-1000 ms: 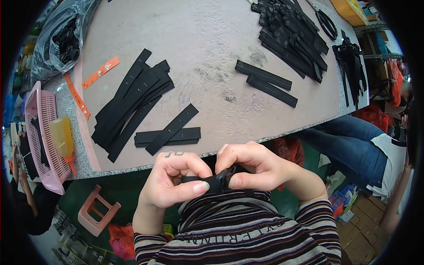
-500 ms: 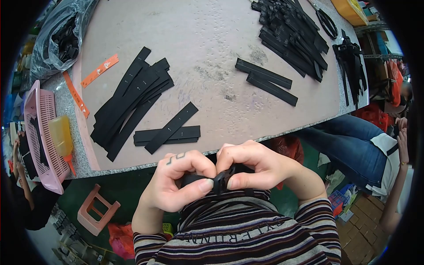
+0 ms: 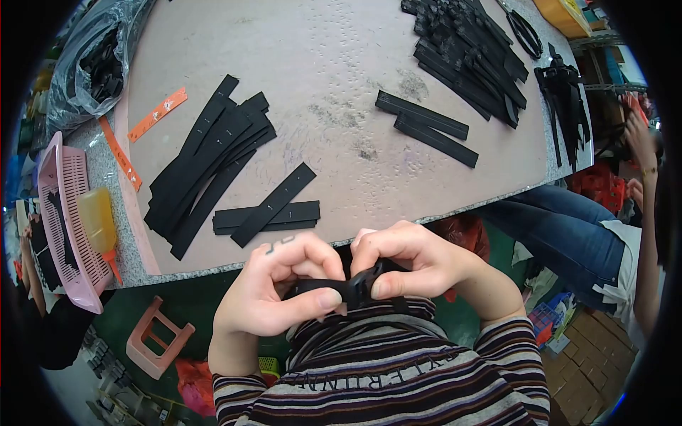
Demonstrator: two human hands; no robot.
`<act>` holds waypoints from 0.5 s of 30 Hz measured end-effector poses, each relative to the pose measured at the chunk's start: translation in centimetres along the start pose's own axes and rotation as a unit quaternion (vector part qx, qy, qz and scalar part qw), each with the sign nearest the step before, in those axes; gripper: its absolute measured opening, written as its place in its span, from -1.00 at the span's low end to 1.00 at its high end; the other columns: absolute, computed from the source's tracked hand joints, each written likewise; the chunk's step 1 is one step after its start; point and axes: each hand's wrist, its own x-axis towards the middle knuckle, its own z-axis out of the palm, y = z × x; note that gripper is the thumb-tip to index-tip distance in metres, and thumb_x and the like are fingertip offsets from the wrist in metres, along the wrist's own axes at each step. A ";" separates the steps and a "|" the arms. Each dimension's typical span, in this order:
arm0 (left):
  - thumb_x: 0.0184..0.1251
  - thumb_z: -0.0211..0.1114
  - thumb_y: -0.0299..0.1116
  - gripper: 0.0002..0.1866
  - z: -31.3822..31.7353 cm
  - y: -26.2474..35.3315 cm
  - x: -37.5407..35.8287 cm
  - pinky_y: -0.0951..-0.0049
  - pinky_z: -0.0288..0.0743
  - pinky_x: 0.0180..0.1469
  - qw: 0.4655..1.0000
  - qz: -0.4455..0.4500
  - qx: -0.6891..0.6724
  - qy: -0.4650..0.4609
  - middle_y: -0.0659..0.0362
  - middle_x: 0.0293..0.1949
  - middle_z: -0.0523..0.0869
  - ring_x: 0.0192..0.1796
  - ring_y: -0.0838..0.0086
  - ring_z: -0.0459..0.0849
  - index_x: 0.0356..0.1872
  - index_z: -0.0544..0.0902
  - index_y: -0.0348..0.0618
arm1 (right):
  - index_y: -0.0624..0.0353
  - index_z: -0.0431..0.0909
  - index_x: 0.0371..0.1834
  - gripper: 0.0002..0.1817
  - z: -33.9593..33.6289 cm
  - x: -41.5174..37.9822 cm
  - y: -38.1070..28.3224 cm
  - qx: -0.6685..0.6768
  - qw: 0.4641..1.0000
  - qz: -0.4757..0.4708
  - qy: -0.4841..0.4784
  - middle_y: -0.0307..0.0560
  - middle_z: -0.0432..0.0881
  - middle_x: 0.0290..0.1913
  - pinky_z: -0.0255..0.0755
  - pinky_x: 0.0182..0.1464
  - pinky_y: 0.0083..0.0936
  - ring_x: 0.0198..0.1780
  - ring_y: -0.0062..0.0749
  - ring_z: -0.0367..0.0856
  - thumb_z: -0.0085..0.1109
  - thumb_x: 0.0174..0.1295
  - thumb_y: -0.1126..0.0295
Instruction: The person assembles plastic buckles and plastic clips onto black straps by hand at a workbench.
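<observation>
I see a worktable [image 3: 341, 64] topped with a pinkish-brown board on a speckled grey slab. At the table's left edge a pink slatted basket [image 3: 60, 213] overhangs the rim. Below that corner a pink plastic stool [image 3: 158, 339] stands on a dark green floor [image 3: 206, 298]. Under the table's right end, brown cardboard boxes [image 3: 593, 355] sit stacked. Light falls evenly across the tabletop.
</observation>
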 end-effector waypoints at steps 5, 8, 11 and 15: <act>0.37 0.35 -0.51 -0.86 -0.7 0.0 0.0 0.65 0.51 -0.39 0.998 -0.033 -0.007 -0.062 0.11 -0.35 0.79 -0.39 0.63 0.70 -0.16 0.65 -0.39 | 0.25 0.61 -0.14 -0.79 -0.1 0.0 0.5 0.049 0.998 0.022 -0.021 -0.18 0.69 -0.28 0.43 -0.15 -0.52 -0.24 -0.55 0.57 0.29 0.43 0.30; 0.36 0.35 -0.53 -0.85 -1.4 -0.6 0.5 0.64 0.51 -0.43 0.993 0.023 0.046 -0.111 0.10 -0.36 0.79 -0.42 0.62 0.69 -0.12 0.66 -0.39 | 0.25 0.61 -0.14 -0.79 0.1 0.0 0.7 0.071 0.996 0.035 -0.029 -0.20 0.68 -0.30 0.43 -0.16 -0.55 -0.24 -0.60 0.56 0.28 0.44 0.29; 0.36 0.33 -0.53 -0.85 0.1 -0.2 0.2 0.66 0.48 -0.42 0.999 -0.002 0.033 -0.026 0.14 -0.39 0.78 -0.42 0.64 0.69 -0.12 0.67 -0.38 | 0.26 0.61 -0.14 -0.77 -0.5 -0.2 0.2 0.053 0.997 0.049 -0.018 -0.21 0.67 -0.31 0.43 -0.19 -0.57 -0.26 -0.62 0.56 0.28 0.43 0.29; 0.44 0.26 -0.54 -0.89 -1.0 -0.4 -0.2 0.65 0.48 -0.38 0.997 -0.012 0.078 -0.015 0.21 -0.44 0.73 -0.42 0.65 0.65 -0.14 0.67 -0.39 | 0.28 0.61 -0.14 -0.78 -0.6 -0.3 -0.1 0.040 0.999 0.036 -0.001 -0.22 0.67 -0.33 0.42 -0.20 -0.57 -0.28 -0.62 0.54 0.27 0.43 0.31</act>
